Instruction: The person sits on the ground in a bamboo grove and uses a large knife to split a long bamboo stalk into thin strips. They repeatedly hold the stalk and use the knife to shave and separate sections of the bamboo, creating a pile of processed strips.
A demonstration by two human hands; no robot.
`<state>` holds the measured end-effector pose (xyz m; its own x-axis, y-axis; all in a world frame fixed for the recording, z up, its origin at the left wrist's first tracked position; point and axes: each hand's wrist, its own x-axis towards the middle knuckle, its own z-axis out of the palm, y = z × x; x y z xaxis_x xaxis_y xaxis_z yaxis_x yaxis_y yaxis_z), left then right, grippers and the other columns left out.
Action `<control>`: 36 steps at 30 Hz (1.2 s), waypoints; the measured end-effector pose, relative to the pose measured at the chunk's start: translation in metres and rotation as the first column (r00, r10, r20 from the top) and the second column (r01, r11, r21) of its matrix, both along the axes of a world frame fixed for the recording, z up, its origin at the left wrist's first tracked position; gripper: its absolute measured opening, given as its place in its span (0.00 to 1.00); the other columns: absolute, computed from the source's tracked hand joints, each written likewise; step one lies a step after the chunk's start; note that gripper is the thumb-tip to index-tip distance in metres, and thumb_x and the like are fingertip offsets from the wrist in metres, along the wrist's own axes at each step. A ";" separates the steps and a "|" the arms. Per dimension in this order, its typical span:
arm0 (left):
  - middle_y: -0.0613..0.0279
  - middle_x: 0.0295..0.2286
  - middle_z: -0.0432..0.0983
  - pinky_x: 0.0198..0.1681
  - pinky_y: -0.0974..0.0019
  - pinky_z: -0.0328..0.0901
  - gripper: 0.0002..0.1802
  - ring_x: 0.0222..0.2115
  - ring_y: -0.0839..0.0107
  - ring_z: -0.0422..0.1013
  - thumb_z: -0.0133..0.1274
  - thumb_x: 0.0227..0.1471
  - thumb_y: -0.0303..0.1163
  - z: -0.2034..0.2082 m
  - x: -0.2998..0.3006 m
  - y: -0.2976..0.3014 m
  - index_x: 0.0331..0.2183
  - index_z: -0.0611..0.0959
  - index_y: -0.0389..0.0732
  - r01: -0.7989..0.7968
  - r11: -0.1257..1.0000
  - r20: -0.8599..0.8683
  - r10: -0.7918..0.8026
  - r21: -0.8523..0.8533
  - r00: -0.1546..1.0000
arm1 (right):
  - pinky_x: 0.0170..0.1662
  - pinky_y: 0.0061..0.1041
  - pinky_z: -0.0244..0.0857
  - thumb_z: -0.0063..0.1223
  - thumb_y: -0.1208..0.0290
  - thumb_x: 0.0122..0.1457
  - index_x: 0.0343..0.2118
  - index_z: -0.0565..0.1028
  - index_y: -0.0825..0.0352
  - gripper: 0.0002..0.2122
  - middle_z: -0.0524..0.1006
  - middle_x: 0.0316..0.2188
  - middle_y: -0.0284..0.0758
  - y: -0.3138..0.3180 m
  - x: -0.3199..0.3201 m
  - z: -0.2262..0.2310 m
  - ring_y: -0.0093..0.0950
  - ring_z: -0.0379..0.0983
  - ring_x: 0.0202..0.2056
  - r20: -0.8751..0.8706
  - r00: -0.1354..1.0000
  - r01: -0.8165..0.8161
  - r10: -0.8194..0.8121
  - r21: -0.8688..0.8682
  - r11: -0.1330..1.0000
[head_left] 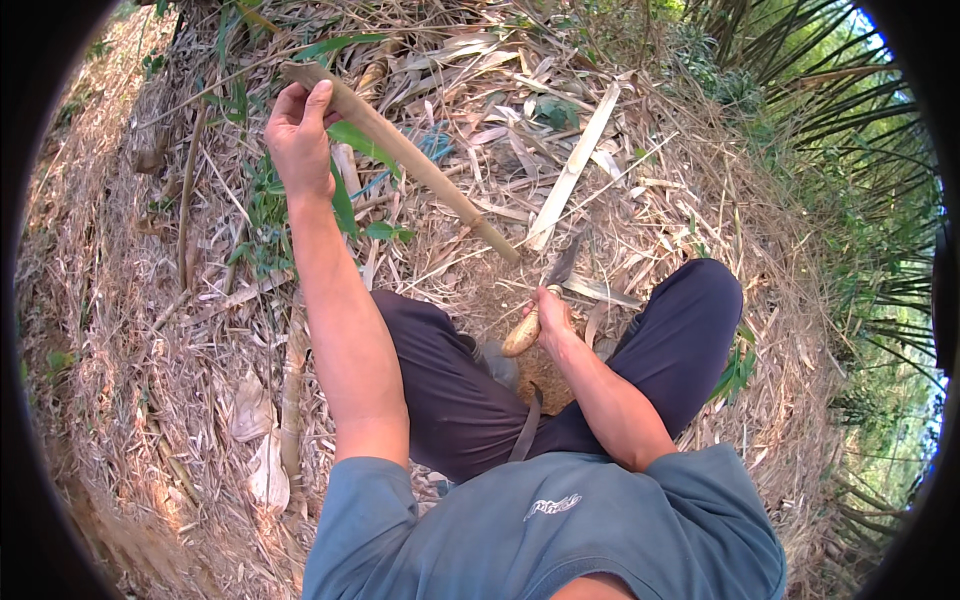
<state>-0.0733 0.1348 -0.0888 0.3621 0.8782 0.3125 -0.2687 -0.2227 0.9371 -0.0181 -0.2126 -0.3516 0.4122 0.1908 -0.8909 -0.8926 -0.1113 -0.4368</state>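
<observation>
My left hand (303, 145) is raised at the upper left, with thumb and fingers closed on the top end of a long brown bamboo piece (405, 155). The piece slants down to the right, and a node shows near its lower end. Low in the middle, my right hand (553, 312) grips the thick wooden handle (521, 335) of a knife. Its dark blade (568, 258) points up and away, close to the bamboo's lower end; whether they touch I cannot tell. Beyond the blade, a pale split bamboo strip (575, 165) lies on the ground.
Dry bamboo leaves and sheaths (500, 110) cover the ground. Green leafy shoots (265, 220) stand beside my left forearm, and blue twine (435, 145) lies behind the bamboo. My bent knees (690, 310) flank the knife. Bamboo stems and foliage (850, 150) rise on the right.
</observation>
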 end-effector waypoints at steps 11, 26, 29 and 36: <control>0.68 0.28 0.73 0.32 0.69 0.67 0.11 0.27 0.76 0.69 0.49 0.65 0.40 0.011 0.035 -0.050 0.36 0.74 0.43 -0.124 0.992 0.299 0.117 0.005 0.947 | 0.25 0.25 0.63 0.53 0.70 0.53 0.36 0.73 0.67 0.09 0.72 0.20 0.28 0.025 0.013 0.068 0.20 0.68 0.20 0.622 0.726 -0.321 0.293 -0.070 0.944; 0.60 0.24 0.63 0.30 0.63 0.61 0.27 0.24 0.70 0.61 0.40 0.67 0.54 -0.006 0.044 -0.058 0.31 0.65 0.37 -0.538 0.748 -0.009 0.587 0.390 0.810 | 0.24 0.25 0.62 0.56 0.69 0.51 0.33 0.75 0.70 0.10 0.72 0.17 0.28 0.024 -0.001 0.093 0.19 0.66 0.18 0.631 0.597 -0.434 0.495 -0.265 0.861; 0.60 0.25 0.64 0.30 0.63 0.61 0.28 0.24 0.68 0.62 0.41 0.66 0.55 -0.010 0.044 -0.051 0.31 0.66 0.36 -0.559 0.699 -0.001 0.626 0.446 0.780 | 0.25 0.24 0.62 0.56 0.69 0.51 0.33 0.75 0.70 0.10 0.72 0.17 0.29 0.027 0.002 0.097 0.18 0.66 0.19 0.670 0.585 -0.419 0.458 -0.234 0.877; 0.64 0.23 0.64 0.29 0.65 0.61 0.29 0.23 0.71 0.62 0.44 0.64 0.57 -0.008 0.045 -0.052 0.30 0.68 0.37 -0.552 0.755 -0.021 0.597 0.355 0.802 | 0.25 0.26 0.63 0.56 0.69 0.51 0.32 0.75 0.69 0.09 0.72 0.17 0.29 0.026 -0.005 0.090 0.19 0.66 0.20 0.596 0.589 -0.451 0.547 -0.320 0.834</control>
